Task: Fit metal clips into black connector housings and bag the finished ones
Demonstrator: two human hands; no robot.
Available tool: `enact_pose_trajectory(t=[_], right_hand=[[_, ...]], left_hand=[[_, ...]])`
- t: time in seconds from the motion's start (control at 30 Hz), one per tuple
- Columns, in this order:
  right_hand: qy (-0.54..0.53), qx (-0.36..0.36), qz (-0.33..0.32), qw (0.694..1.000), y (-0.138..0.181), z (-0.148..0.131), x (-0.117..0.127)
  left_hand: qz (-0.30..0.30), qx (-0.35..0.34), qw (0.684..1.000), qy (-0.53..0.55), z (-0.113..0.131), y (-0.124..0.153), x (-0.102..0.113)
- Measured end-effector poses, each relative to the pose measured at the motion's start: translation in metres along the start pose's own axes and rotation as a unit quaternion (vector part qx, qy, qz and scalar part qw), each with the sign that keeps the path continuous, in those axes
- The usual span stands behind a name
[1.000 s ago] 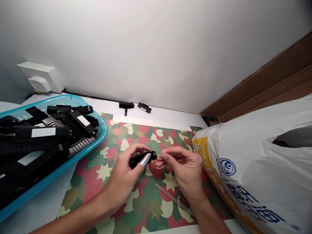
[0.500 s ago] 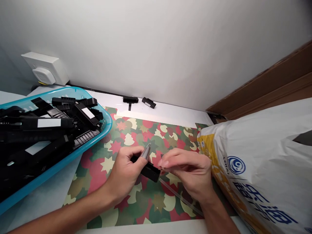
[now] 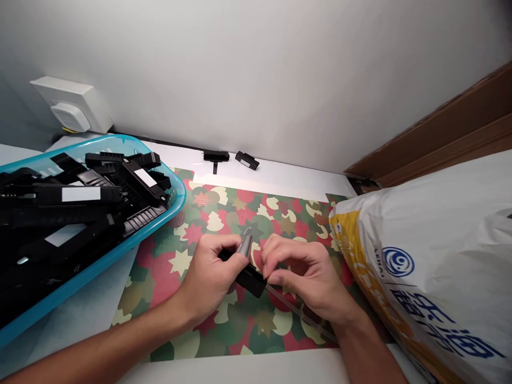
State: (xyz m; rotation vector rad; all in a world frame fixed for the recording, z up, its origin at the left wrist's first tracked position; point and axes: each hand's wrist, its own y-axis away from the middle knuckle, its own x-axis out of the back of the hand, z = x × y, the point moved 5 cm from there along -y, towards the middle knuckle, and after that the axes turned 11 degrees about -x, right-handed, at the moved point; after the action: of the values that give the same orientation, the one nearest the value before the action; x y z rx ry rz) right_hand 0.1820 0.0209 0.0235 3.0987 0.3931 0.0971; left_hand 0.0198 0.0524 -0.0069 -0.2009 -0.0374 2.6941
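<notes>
My left hand point(image 3: 210, 277) is closed round a small black plastic piece point(image 3: 248, 277) and wears a silver metal tip point(image 3: 244, 245) on one finger. My right hand point(image 3: 304, 274) is pinched at the black piece's right end, its fingertips pressed together on something too small to make out. Both hands hover just above a mat point(image 3: 224, 213) with a red, green and cream star pattern. A thin metal strip point(image 3: 298, 314) lies on the mat under my right hand.
A blue tray point(image 3: 120, 248) full of several black plastic parts stands at the left. A large white printed bag point(image 3: 436, 256) fills the right side. Two small black parts point(image 3: 230, 157) lie by the wall. A white wall socket point(image 3: 72, 109) is at the upper left.
The black piece has tilted from pointing up-right to pointing down-right. My right hand has moved closer to its lower end, over the metal strip. The view has shifted slightly.
</notes>
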Motion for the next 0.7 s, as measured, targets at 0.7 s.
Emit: enact_pose_trajectory(t=[0.7], right_hand=[[0.076, 0.033, 0.12, 0.989, 0.0027, 0.0049, 0.0024]], left_hand=[[0.044, -0.067, 0.997, -0.018, 0.0081, -0.0033, 0.0056]])
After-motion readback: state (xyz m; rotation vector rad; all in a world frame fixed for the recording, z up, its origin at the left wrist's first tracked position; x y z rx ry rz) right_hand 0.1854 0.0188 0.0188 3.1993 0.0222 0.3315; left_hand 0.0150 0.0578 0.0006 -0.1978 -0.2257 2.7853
